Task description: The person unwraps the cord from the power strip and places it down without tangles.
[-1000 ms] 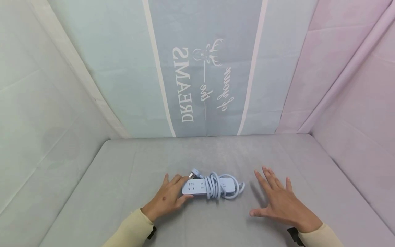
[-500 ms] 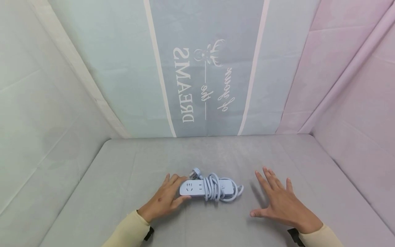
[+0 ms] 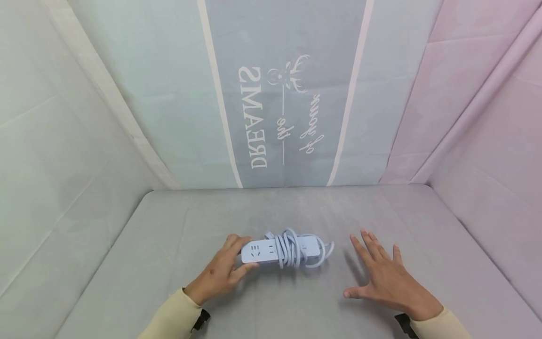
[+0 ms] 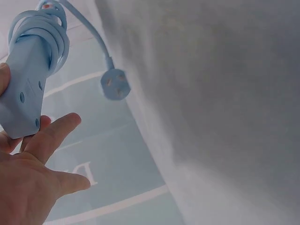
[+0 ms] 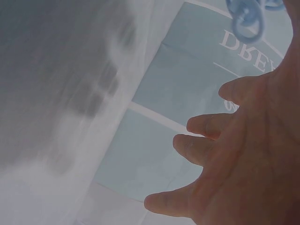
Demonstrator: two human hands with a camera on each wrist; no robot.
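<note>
Power strip (image 3: 279, 250) shifted left, raised | long axis left-right | left hand (image 3: 222, 274) pinches socket end | right hand (image 3: 387, 278) spread

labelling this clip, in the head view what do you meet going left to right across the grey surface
left hand holding the end of the power strip → cord wound round the strip → right hand flat on the grey surface, apart from the strip

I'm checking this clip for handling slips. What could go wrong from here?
The left hand grips only one end of the pale blue plastic power strip, so it could tip or slip. Its three-pin plug dangles free of the wrapped blue cord and may unwind or snag. The right hand is apart, giving no support.
</note>
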